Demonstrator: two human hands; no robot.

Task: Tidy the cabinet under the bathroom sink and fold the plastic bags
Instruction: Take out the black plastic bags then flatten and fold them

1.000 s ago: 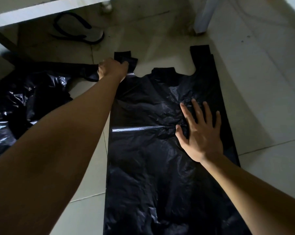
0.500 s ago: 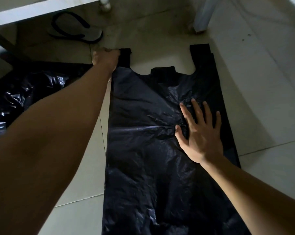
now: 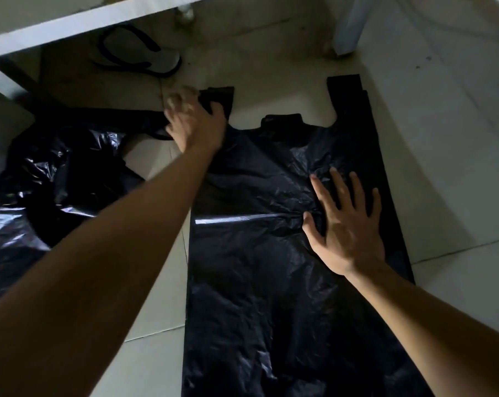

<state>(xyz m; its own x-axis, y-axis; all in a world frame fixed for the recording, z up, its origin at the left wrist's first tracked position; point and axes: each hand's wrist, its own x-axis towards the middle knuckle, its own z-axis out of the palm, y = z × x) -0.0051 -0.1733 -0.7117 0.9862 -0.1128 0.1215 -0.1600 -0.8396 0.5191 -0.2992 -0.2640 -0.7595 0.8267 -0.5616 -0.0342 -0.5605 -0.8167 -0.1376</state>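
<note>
Head view: black plastic bag [image 3: 256,267] spread flat on the floor [image 3: 443,144], centre frame.
The right hand [image 3: 345,224] presses it, fingers spread; the left hand [image 3: 195,121] lies on its upper-left handle [image 3: 223,96] (blurred, grip unclear). Thin, slippery film, probably best taken by handles or corners; open tile right, crumpled bags [image 3: 56,181] crowd the left.

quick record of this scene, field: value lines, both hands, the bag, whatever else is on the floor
bag: black, spread flat on the tile floor, handles pointing away from the person
left hand: on the left handle; blurred, grip unclear
right hand: flat, fingers spread, pressing the bag's middle
right handle: lying straight, untouched
other bag: black, crumpled, left of the flat one
sandal: beyond the bags, below a white ledge
</note>
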